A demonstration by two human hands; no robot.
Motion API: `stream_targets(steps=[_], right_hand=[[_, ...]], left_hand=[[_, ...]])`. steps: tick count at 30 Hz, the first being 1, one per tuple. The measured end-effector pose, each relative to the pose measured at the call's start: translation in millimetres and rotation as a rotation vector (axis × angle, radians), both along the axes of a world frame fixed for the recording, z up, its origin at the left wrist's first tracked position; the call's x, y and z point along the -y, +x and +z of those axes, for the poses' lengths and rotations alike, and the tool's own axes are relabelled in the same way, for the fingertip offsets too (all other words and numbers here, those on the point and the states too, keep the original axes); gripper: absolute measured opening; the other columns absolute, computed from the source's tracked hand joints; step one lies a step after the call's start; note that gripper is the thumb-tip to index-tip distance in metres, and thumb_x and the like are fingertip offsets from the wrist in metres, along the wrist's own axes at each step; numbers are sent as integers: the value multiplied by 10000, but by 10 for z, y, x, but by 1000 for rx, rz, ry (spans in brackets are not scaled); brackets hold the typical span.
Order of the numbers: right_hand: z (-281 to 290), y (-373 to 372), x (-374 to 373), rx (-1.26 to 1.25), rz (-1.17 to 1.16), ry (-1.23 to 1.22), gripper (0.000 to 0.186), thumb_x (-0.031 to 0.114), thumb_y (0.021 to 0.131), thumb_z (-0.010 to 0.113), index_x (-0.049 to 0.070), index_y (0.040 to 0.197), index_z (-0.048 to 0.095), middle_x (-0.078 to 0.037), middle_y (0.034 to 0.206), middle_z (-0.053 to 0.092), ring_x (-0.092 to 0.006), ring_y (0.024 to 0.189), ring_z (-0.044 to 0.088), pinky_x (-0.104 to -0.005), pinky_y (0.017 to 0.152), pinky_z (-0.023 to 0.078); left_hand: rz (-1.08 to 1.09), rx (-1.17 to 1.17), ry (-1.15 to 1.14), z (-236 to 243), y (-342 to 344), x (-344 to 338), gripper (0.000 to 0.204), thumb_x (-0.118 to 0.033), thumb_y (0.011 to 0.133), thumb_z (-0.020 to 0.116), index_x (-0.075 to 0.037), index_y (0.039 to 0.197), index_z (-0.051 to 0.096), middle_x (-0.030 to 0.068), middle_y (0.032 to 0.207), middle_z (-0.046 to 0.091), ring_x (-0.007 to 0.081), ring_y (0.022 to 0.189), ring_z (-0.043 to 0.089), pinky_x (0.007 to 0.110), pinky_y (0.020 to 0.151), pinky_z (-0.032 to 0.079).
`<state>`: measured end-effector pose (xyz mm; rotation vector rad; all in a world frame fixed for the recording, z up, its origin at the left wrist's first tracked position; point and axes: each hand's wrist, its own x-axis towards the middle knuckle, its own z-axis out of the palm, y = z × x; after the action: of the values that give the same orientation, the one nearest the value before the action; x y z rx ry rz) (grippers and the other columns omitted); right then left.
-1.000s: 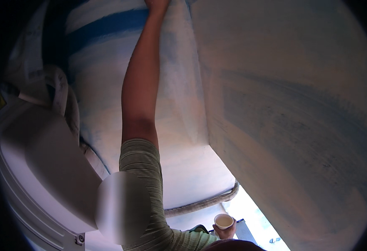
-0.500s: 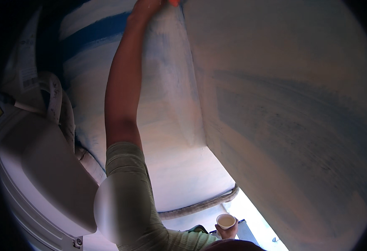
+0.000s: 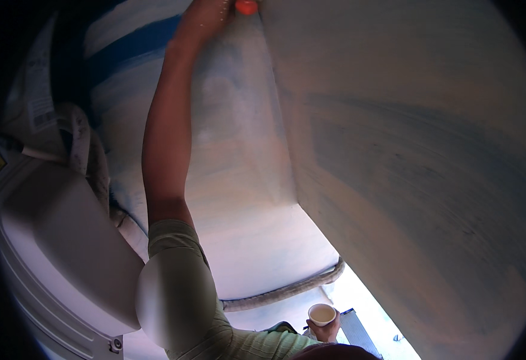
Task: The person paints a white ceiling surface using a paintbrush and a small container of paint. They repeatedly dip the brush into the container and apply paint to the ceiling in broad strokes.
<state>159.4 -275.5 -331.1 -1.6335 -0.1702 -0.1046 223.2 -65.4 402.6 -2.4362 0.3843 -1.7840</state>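
My left arm reaches high up the painted wall, with my left hand cut off by the top edge. White specks dot that hand. The rounded end of an orange-red object shows beside its fingers, which appear closed on it; the rest lies out of view, so its kind cannot be made out. Low in the picture, my right hand is wrapped round a white cup. Pale, cream-coloured contents show inside the cup, which is held roughly upright.
A white casing like an air-conditioner unit fills the left side, with wrapped pipes behind it. Another wrapped pipe runs along the wall's lower part. A blue band crosses the wall. A large streaked surface meets it at right.
My left hand and forearm have shifted left and slightly down, and more of the orange-red object shows. The cup in my right hand has barely moved.
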Motion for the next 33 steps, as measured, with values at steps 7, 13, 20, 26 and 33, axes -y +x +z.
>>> stream_targets(steps=[7, 13, 20, 26, 33], right_hand=[[52, 3, 51, 11, -2, -6, 867, 181, 576, 974, -9, 1265, 484, -170, 1136, 649, -290, 1048, 677, -412, 910, 554], [0, -3, 89, -18, -37, 10, 864, 196, 564, 973, -12, 1254, 497, -169, 1126, 641, -309, 1048, 664, -432, 911, 538], [7, 33, 89, 37, -25, -40, 823, 207, 571, 977, -2, 1218, 513, -169, 1084, 666, -300, 1014, 679, -420, 877, 553], [13, 22, 66, 22, -22, -45, 830, 217, 569, 977, -3, 1223, 516, -172, 1099, 663, -303, 1021, 679, -423, 878, 553], [129, -29, 105, -70, -1, 10, 856, 209, 563, 979, 4, 1243, 502, -176, 1144, 638, -318, 1066, 662, -429, 918, 543]], left_hand=[[149, 305, 440, 657, 477, -757, 319, -41, 931, 570, -29, 1214, 718, 142, 1318, 679, 315, 1306, 580, 383, 1141, 428], [124, 148, 379, 562, 565, -890, 335, -17, 930, 572, -44, 1231, 717, 106, 1378, 650, 283, 1356, 544, 379, 1181, 387], [67, 71, 551, -233, 395, -882, 355, 26, 890, 608, -101, 1202, 720, 82, 1287, 691, 259, 1258, 619, 376, 1066, 517], [-126, -239, 248, -323, 197, -714, 447, 42, 864, 624, -116, 1277, 692, 76, 1401, 625, 241, 1320, 570, 363, 1124, 469], [-41, -152, 22, 143, -160, -537, 337, -32, 925, 611, -66, 1241, 724, 69, 1429, 621, 245, 1360, 539, 352, 1201, 359]])
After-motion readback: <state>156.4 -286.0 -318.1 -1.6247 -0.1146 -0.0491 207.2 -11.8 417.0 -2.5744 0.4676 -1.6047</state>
